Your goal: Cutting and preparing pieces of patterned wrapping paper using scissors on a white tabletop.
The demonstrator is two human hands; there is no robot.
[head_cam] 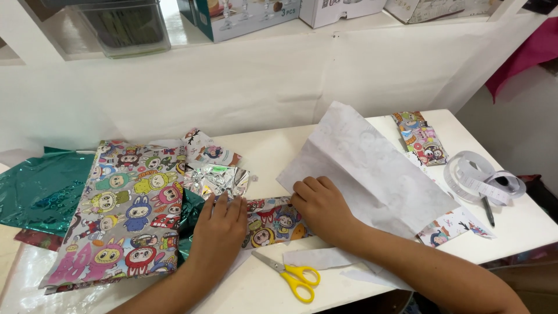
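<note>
At the far left a green foil sheet (40, 189) lies half under a large cartoon-print wrapping sheet (131, 203), both hanging toward the near edge of the white table (267, 151). They look loose, so a brush of your forearm could drag them off.

Your left hand (220, 227) lies flat, palm down, fingers (224, 204) pressed together, on the left end of the small wrapped parcel (273, 222) at the table's middle, just beside a crumpled piece of silver foil (216, 179). If that hand slides, the foil and the green edge under your wrist may bunch into the fold.

Your right hand (321, 208) presses the parcel's right end, fingers (311, 187) curled close together over the edge where the big paper flap (363, 163), white underside up, rises to the far right. It holds nothing in a pinch that I can see. That flap stands creased but untaped; ease the pressure and it will likely spring back, and the crease may wander off line.

The yellow-handled scissors (290, 274) lie near you, blades toward your left wrist, beside a white paper offcut (317, 257). Pull your arm back carelessly and you may knock them over the edge.

The tape roll (479, 177) and a pen (487, 210) sit well apart on the right, beyond your pressing hand; reaching for them means letting one end go.
</note>
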